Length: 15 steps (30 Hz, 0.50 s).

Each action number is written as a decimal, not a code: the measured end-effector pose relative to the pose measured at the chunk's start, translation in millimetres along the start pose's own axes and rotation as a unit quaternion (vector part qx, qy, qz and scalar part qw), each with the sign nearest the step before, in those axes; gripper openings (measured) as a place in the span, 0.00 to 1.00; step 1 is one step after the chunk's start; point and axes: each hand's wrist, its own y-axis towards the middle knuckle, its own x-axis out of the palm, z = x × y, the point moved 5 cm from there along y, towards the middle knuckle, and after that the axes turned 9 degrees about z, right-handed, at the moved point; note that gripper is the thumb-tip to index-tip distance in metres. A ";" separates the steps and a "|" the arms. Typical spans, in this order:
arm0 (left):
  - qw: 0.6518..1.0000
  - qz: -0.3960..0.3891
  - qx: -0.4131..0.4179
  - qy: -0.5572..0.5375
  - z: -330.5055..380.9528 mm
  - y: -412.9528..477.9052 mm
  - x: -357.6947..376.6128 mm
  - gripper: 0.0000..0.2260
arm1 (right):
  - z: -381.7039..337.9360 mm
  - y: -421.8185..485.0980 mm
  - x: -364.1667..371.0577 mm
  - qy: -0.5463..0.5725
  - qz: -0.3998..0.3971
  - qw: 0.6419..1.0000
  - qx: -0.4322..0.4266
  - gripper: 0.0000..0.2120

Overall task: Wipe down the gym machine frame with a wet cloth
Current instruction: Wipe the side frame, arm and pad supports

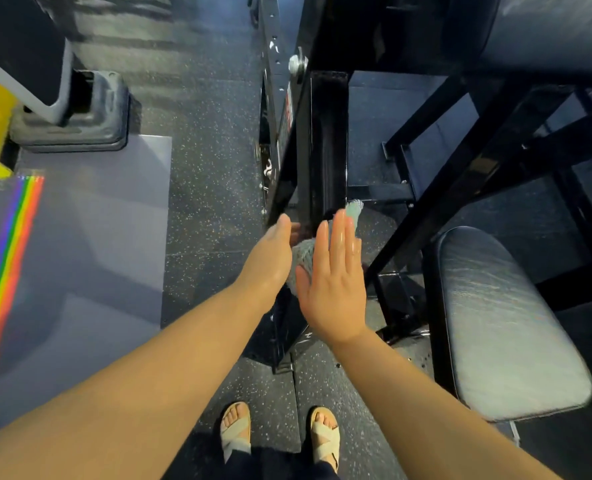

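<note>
Grey-green woven cloth: held low on the upright, sandwiched between both hands; one frayed corner projects past the right fingertips.
Black metal machine frame upright: vertical post standing on the floor, with the cloth touching its lower section.
Left hand: fingers straight, uncurled, palm flat against the cloth's left side.
Right hand: fingers straight and together, palm pressing the cloth's right side; skin glossy.
Dark padded seat: right of the upright.
Speckled black rubber floor: beneath the frame.
Beige cross-strap sandals: near the frame base.
</note>
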 end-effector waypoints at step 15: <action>0.998 -0.003 -0.068 -0.009 -35.5 -9.9 -3.4 0.30 | -2.5 -17.9 4.6 -0.015 -0.008 0.997 0.074 0.29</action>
